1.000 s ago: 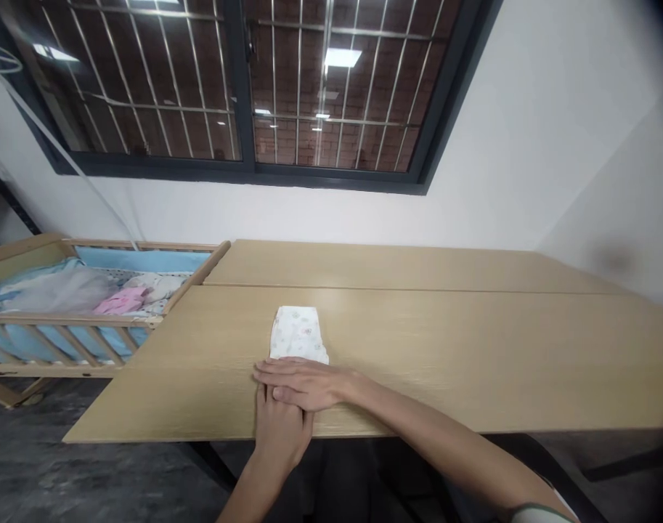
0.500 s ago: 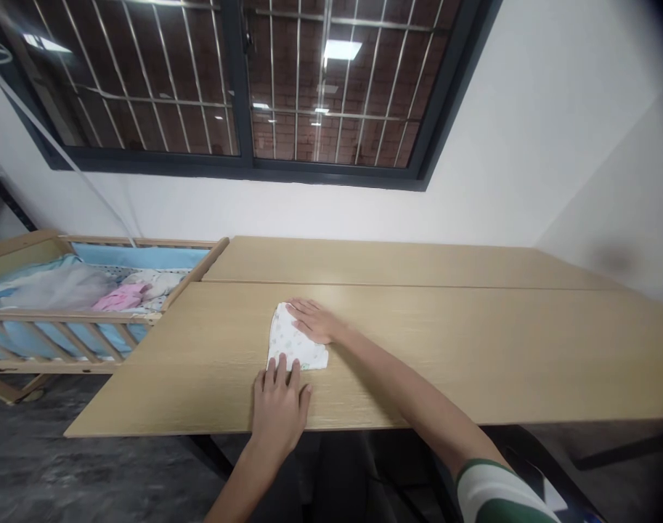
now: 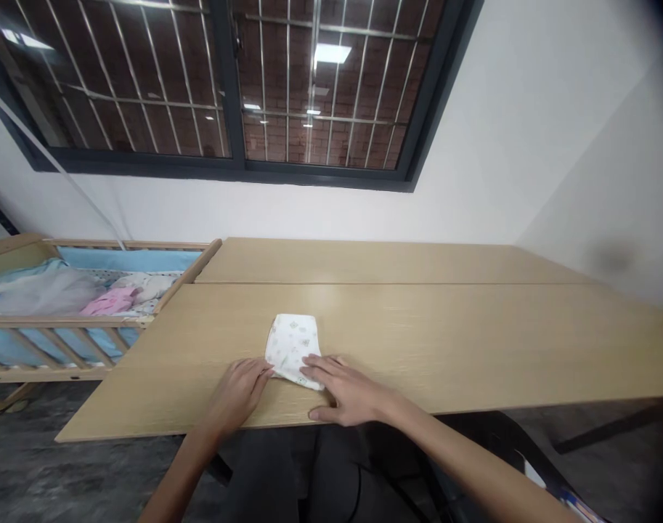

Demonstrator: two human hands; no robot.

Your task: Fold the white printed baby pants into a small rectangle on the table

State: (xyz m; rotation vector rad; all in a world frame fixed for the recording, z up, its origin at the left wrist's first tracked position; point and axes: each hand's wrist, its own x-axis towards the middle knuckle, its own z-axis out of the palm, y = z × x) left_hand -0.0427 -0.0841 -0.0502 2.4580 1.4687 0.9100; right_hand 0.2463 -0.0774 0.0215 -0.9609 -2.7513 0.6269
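Observation:
A small folded white cloth (image 3: pixel 292 341) with a fine printed pattern lies flat on the wooden table (image 3: pixel 445 341), close to its front edge. At the cloth's lower left corner is my left hand (image 3: pixel 241 392), its fingertips and thumb drawn together on the edge. My right hand (image 3: pixel 345 392) rests on the cloth's lower right side. Its fingers lie stretched over the fabric, and the thumb is spread away onto the table.
A wooden crib (image 3: pixel 96 319) with blue lining and bedding, including a pink cloth (image 3: pixel 112 300), stands at the left against the table. Behind the table are a white wall (image 3: pixel 331 211) and a barred window (image 3: pixel 233 87). My legs and a dark chair show below.
My right hand has moved from the cloth's far corner to its near right side. My left hand has shifted left to the lower left corner. The cloth looks smaller and squarer.

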